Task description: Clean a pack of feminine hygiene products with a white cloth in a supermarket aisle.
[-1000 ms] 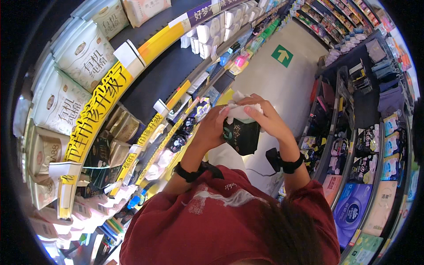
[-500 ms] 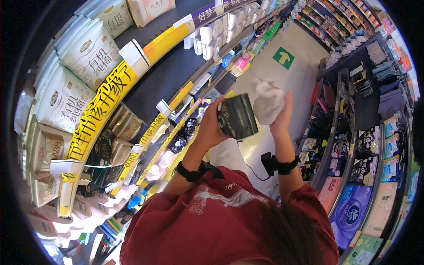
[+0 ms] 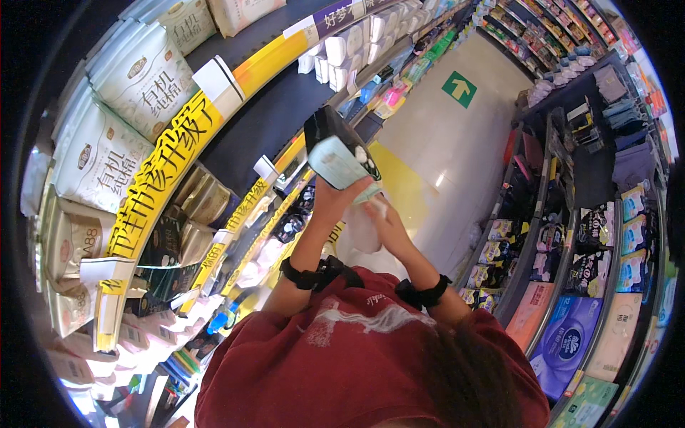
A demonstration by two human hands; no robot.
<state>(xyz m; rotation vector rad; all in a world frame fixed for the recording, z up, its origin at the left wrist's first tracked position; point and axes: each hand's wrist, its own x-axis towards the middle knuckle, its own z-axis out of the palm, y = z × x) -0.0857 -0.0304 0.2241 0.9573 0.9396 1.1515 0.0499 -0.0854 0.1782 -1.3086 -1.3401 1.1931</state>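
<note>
My left hand (image 3: pixel 344 198) is wrapped round the lower end of a black pack (image 3: pixel 332 123) with a pale green side, holding it tilted up in front of the shelf. Just below and to the right, my right hand (image 3: pixel 385 227) is closed close beside the left one. A crumpled, whitish, thin bundle (image 3: pixel 361 230) hangs at the right hand, partly smeared by motion; whether it is a plastic bag or cloth I cannot tell. The right fingertips come up near the pack's lower corner, and whether they touch it is unclear.
On the left a shelf with a yellow edge strip (image 3: pixel 165 162) carries white packs (image 3: pixel 145 84) and gold packs (image 3: pixel 208 200). To the right stand racks with dark packs (image 3: pixel 592 246) and a purple pack (image 3: pixel 569 341). A green arrow sign (image 3: pixel 459 89) marks the aisle floor between them.
The black pack has risen to the left and turned, bringing its pale green side into view. My right hand has moved down and left to the left hand, with the whitish bundle.
</note>
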